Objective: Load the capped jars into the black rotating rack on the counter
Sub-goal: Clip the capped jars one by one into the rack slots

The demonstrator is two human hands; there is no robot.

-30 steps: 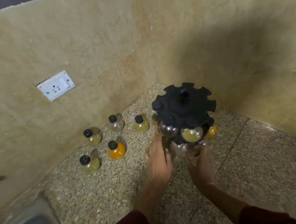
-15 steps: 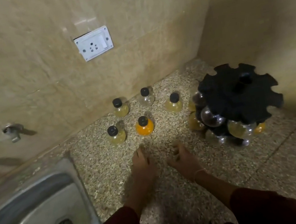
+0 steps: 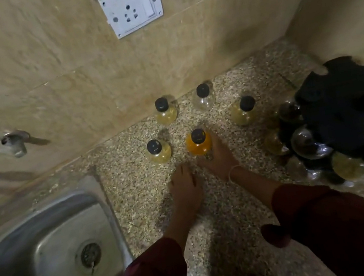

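Picking up the next loose jar looks to be the step in hand; right hand (image 3: 218,156) lies against the lower right side of the orange jar (image 3: 198,149), fingers (image 3: 214,139) running up its flank; whether they are closed round it cannot be told, the frame being blurred there; left hand (image 3: 183,185) just beside, nearer the body, low over the worktop (image 3: 135,183), fingers straight and together, holding nothing. Orange jar: round bulb, short neck, black cap on, orange contents, upright on the worktop in the front row; pale yellow jar (image 3: 159,153) near on its left; three more capped jars (image 3: 203,99) behind, near the wall. Rack (image 3: 343,112) at far right, well apart from the orange jar; black notched top, several round jars (image 3: 305,142) already hanging beneath; one notch on the upper edge looks free. Judgement: task partly done, five jars to go. Next move calls for a firm grasp round bulb or neck, a lift clear of the neighbours, a carry rightward, then the neck slid into an open notch; the smooth round body may slip.
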